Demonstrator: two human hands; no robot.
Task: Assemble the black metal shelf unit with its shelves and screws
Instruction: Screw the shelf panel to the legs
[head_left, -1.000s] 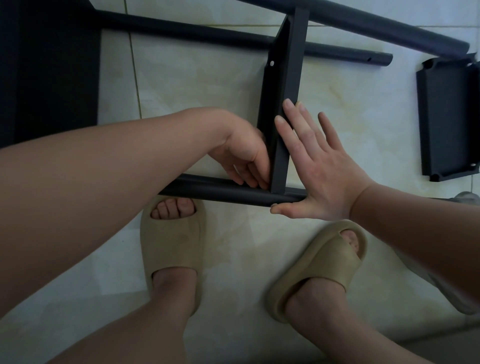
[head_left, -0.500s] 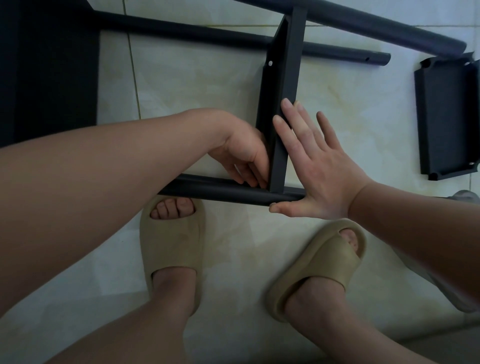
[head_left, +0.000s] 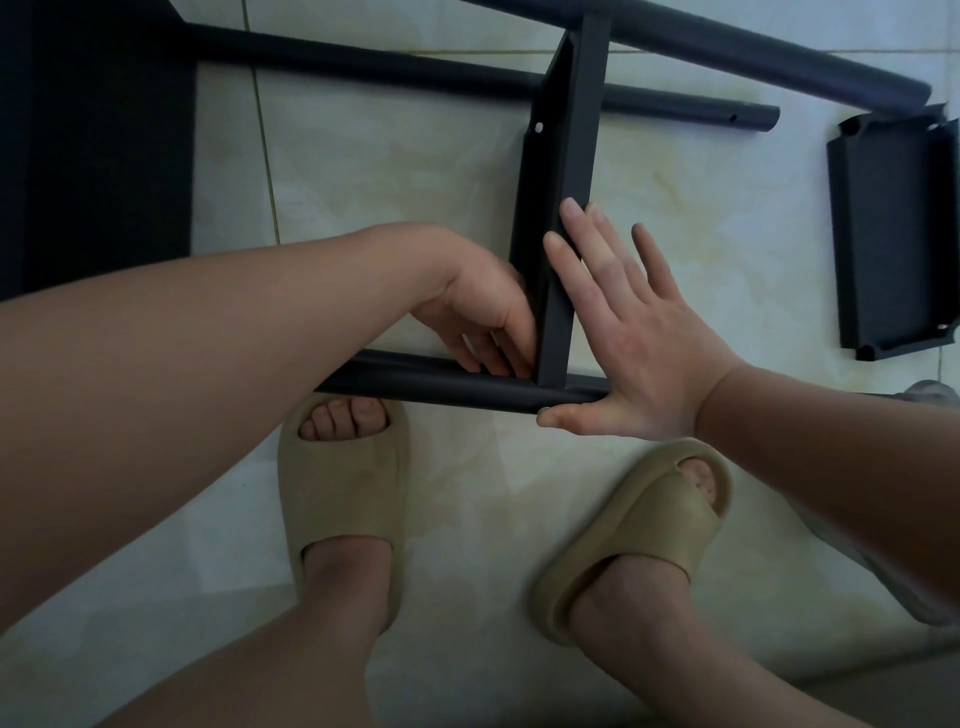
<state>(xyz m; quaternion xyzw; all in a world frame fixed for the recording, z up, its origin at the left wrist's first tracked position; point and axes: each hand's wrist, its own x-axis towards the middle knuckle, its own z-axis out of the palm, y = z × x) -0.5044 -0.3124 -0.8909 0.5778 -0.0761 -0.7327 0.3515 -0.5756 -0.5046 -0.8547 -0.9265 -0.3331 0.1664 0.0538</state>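
A black metal shelf stands on edge between two black tubular posts, the near post and a far post. My right hand presses flat against the shelf's right face, fingers straight, thumb along the near post. My left hand reaches into the corner where shelf and near post meet, fingers curled down there; whatever they hold is hidden. A screw hole shows on the shelf's flange.
A third black post crosses the top right. A loose black shelf lies on the tiled floor at right. A large black panel fills the upper left. My feet in tan slippers stand just below the near post.
Almost nothing: my right hand has slid slightly down the shelf face, and the left fingers stay working in the corner.
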